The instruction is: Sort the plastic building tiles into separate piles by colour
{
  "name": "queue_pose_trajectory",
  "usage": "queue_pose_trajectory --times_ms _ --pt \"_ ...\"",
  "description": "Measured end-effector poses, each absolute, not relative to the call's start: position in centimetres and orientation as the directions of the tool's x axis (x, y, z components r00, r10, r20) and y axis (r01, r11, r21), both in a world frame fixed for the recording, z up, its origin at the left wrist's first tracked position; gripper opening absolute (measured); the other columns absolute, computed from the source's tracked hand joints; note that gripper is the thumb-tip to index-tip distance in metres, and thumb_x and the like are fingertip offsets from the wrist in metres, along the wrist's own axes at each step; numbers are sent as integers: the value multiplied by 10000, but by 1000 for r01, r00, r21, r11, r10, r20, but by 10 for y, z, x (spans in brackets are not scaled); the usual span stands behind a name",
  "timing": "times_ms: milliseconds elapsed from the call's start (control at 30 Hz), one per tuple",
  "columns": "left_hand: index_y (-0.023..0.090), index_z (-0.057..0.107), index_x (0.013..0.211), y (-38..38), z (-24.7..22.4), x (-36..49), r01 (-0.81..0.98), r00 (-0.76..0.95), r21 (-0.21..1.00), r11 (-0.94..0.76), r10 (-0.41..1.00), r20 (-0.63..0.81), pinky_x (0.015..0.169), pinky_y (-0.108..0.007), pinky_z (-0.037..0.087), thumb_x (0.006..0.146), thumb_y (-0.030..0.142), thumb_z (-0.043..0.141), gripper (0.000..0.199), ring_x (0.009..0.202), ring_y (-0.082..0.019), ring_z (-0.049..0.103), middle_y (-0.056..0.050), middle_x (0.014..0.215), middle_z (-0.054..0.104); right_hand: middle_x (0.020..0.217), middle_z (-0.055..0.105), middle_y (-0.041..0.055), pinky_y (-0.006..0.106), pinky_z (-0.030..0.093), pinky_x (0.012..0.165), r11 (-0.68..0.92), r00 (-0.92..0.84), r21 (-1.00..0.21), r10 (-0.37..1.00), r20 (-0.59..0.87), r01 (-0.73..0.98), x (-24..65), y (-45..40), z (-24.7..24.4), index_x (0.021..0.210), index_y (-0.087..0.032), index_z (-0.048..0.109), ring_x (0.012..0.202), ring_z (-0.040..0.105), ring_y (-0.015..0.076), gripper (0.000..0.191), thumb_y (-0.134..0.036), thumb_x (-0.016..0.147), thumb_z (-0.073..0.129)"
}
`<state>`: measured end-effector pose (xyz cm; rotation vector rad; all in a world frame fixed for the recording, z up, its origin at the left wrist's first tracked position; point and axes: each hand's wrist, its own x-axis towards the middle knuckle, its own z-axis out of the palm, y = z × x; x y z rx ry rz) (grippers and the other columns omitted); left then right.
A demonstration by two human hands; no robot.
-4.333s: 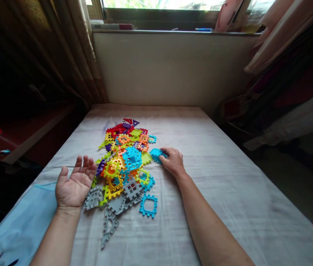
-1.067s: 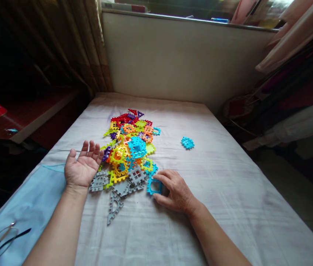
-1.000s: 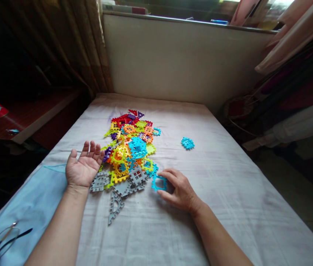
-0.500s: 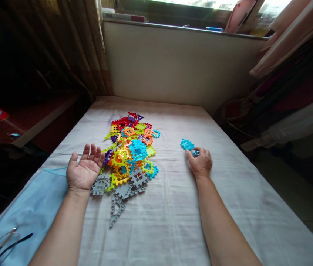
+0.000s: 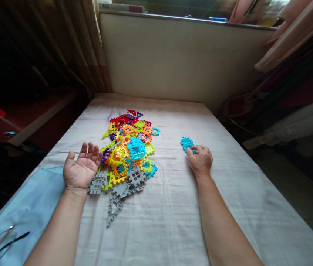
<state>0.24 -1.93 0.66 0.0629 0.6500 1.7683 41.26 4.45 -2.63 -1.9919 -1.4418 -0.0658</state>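
Note:
My left hand (image 5: 81,168) rests palm up at the left side of a heap of interlocking plastic tiles (image 5: 120,155), its fingers spread and nothing in it. The tiles are red, purple, orange, yellow, green, blue and grey, with notched edges, some with window cut-outs. To the right of the heap, my right hand (image 5: 201,160) has thumb and fingers closed on the near edge of a blue interlocking tile (image 5: 187,143) at the sheet. The fingers partly cover that edge, so whether one or two blue tiles are there is unclear. A grey triangular tile (image 5: 114,208) lies nearest me.
A pale sheet (image 5: 167,229) covers the table. Light blue cloth (image 5: 38,199) lies at the left with eyeglasses (image 5: 3,244) on it. Behind are a wall panel (image 5: 178,59) and a window sill; brown curtains (image 5: 78,44) hang left, clothes (image 5: 298,44) right.
The view has tilted slightly downward. My right hand stays at the blue tile, with its fingers shifted slightly. My left hand remains open, palm up.

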Motion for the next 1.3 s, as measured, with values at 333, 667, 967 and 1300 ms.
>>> queue_pose_trajectory --times_ms 333,667,967,1300 --pt "202 633 1119 -19 10 6 -870 -325 466 -163 899 -293 815 -411 597 940 483 411 400 953 -230 720 -78 1006 758 844 697 43 315 472 789 461 -314 -550 885 344 697 362 24 -17 778 -223 704 802 630 188 171 -364 856 646" --pt "200 635 1112 -21 9 6 -872 -311 464 -155 908 -281 812 -406 602 940 485 435 389 944 -231 727 -77 1008 758 1232 633 116 442 392 997 611 -587 -417 784 202 673 334 10 -7 1093 -216 665 1165 540 290 524 -515 688 813" --pt "201 643 1107 -19 9 7 -863 -325 479 -158 901 -287 807 -400 607 950 487 405 404 955 -227 725 -79 1011 759 1195 672 136 452 377 981 312 -210 -243 905 370 918 388 28 -16 1132 -189 671 1136 568 319 449 -413 744 698" --pt "188 627 1111 -19 10 7 -862 -324 480 -164 906 -272 774 -410 615 945 482 411 400 928 -232 731 -74 997 762 1270 624 168 489 370 976 49 64 -216 870 488 975 406 34 -29 1160 -175 654 1170 516 341 474 -457 780 632"
